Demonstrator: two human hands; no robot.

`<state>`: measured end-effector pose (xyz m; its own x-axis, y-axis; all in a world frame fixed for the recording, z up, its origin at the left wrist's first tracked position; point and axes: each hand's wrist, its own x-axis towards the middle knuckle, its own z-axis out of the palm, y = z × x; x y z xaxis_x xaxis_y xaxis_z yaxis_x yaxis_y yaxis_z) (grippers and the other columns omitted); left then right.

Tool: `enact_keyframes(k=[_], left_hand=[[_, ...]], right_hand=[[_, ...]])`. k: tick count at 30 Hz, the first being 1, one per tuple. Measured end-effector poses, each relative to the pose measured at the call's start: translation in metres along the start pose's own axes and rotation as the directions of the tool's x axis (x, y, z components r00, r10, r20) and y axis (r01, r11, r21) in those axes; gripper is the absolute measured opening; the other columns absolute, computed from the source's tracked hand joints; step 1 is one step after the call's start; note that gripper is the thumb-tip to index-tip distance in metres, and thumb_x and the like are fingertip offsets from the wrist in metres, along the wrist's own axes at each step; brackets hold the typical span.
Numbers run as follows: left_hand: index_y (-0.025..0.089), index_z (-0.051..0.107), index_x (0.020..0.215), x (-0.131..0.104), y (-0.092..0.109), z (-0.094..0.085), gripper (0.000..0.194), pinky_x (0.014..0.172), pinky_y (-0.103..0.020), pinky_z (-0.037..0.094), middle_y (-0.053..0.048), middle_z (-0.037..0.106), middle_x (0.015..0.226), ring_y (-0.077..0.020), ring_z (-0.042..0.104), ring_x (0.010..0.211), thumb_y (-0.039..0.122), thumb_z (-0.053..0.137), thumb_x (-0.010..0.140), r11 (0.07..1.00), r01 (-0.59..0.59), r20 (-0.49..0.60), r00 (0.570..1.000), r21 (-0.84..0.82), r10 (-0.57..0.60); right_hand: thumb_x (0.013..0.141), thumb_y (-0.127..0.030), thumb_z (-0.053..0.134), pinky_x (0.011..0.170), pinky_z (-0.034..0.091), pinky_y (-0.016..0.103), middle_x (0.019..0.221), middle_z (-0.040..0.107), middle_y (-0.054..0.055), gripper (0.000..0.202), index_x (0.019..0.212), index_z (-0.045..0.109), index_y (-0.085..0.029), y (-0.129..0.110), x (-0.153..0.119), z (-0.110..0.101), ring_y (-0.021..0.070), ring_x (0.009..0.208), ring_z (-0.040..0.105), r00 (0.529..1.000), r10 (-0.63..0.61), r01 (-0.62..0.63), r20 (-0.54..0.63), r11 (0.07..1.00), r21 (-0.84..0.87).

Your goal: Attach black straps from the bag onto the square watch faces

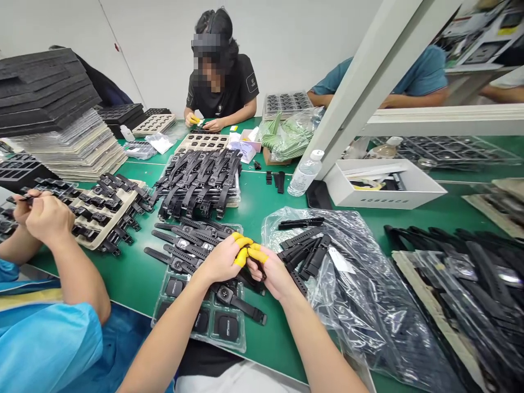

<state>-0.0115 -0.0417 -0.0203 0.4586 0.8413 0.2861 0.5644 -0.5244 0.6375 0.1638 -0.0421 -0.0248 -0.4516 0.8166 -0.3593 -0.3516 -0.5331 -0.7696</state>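
Now, at far left, a small dark part [25, 199] is gripped by a co-worker's hands [49, 215] beside a beige tray [108, 233]. Next, a clear tray [241, 330] is partly covered by black watches [186, 245], and by its right edge the left hand [226, 256] is curled nearly closed on a black piece [256, 268], mostly hidden. That piece is also pinched by the right hand [270, 270], fingers bent inward. Further right, black straps [313, 256] are spread on a plastic bag [354, 232], with a white box [382, 194] set behind.
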Motion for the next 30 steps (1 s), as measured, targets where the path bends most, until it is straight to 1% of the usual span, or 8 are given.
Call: enact_keyframes(k=[5,8,12,14,18,20,25,30], left_hand=[[0.017,0.057,0.139,-0.0025,-0.0036,0.0000,0.042,0.111,-0.044,0.054,-0.014,0.065,0.131,-0.0257,0.063,0.125,0.016,0.041,0.100,1.000,-0.006,0.023,1.000,0.029,0.005],[0.016,0.059,0.135,-0.0023,-0.0041,0.0007,0.042,0.109,-0.044,0.055,-0.014,0.067,0.130,-0.0262,0.064,0.123,0.012,0.046,0.095,0.998,0.007,0.036,0.999,0.063,-0.010],[0.018,0.061,0.130,-0.0012,-0.0028,0.0001,0.042,0.106,-0.043,0.057,-0.012,0.068,0.127,-0.0252,0.065,0.119,0.010,0.048,0.090,0.995,0.022,0.065,0.997,0.097,-0.028],[0.019,0.060,0.131,-0.0009,-0.0017,-0.0010,0.042,0.107,-0.043,0.057,-0.012,0.068,0.127,-0.0252,0.065,0.119,0.011,0.047,0.092,0.995,0.023,0.070,0.997,0.096,-0.030],[0.019,0.058,0.136,-0.0011,-0.0002,-0.0025,0.042,0.109,-0.042,0.055,-0.012,0.067,0.129,-0.0242,0.064,0.123,0.014,0.039,0.099,0.998,0.008,0.048,0.999,0.057,-0.011],[0.018,0.058,0.137,-0.0013,-0.0005,-0.0020,0.042,0.109,-0.041,0.056,-0.013,0.067,0.129,-0.0241,0.064,0.123,0.014,0.039,0.099,0.998,0.004,0.042,0.999,0.060,-0.007],[0.014,0.061,0.130,-0.0019,-0.0020,0.0014,0.038,0.103,-0.044,0.058,-0.015,0.068,0.123,-0.0272,0.066,0.115,0.016,0.049,0.094,0.984,0.002,0.081,0.997,0.179,-0.017],[0.015,0.063,0.126,-0.0014,0.0013,0.0018,0.035,0.105,-0.044,0.057,-0.014,0.069,0.123,-0.0271,0.065,0.116,0.015,0.050,0.093,0.970,-0.003,0.114,0.993,0.245,-0.026]], right_hand=[[0.071,-0.049,0.081,0.040,0.022,0.019,0.053,0.049,-0.008,0.042,0.085,0.054,-0.021,-0.0003,0.0012,-0.0013,0.0048,0.041,0.032,1.000,0.011,-0.011,-0.016,1.000,-0.008],[0.072,-0.048,0.080,0.040,0.023,0.018,0.055,0.050,-0.008,0.039,0.085,0.055,-0.020,0.0018,0.0030,-0.0040,0.0047,0.041,0.033,1.000,0.017,-0.017,-0.011,1.000,-0.023],[0.073,-0.046,0.080,0.039,0.023,0.018,0.054,0.051,-0.008,0.038,0.084,0.054,-0.020,0.0060,0.0057,-0.0075,0.0046,0.041,0.033,1.000,0.021,-0.022,-0.010,0.999,-0.046],[0.073,-0.046,0.080,0.039,0.023,0.018,0.053,0.050,-0.008,0.038,0.083,0.054,-0.020,0.0073,0.0070,-0.0087,0.0044,0.040,0.033,0.999,0.033,-0.033,-0.001,0.999,-0.018],[0.070,-0.048,0.083,0.038,0.019,0.018,0.052,0.047,-0.010,0.043,0.081,0.051,-0.022,0.0069,0.0084,-0.0093,0.0038,0.039,0.029,0.997,0.065,-0.070,0.049,0.992,0.106],[0.068,-0.050,0.084,0.038,0.018,0.018,0.051,0.045,-0.010,0.045,0.079,0.050,-0.022,0.0060,0.0083,-0.0085,0.0036,0.038,0.028,0.996,0.070,-0.076,0.052,0.990,0.121],[0.068,-0.049,0.083,0.038,0.019,0.018,0.052,0.048,-0.009,0.044,0.078,0.049,-0.022,0.0055,0.0062,-0.0061,0.0033,0.039,0.030,0.997,0.071,-0.070,-0.016,0.997,0.017],[0.068,-0.050,0.079,0.039,0.021,0.018,0.053,0.048,-0.009,0.042,0.078,0.049,-0.022,0.0046,0.0041,-0.0058,0.0040,0.040,0.032,0.996,0.069,-0.075,-0.056,0.993,-0.096]])
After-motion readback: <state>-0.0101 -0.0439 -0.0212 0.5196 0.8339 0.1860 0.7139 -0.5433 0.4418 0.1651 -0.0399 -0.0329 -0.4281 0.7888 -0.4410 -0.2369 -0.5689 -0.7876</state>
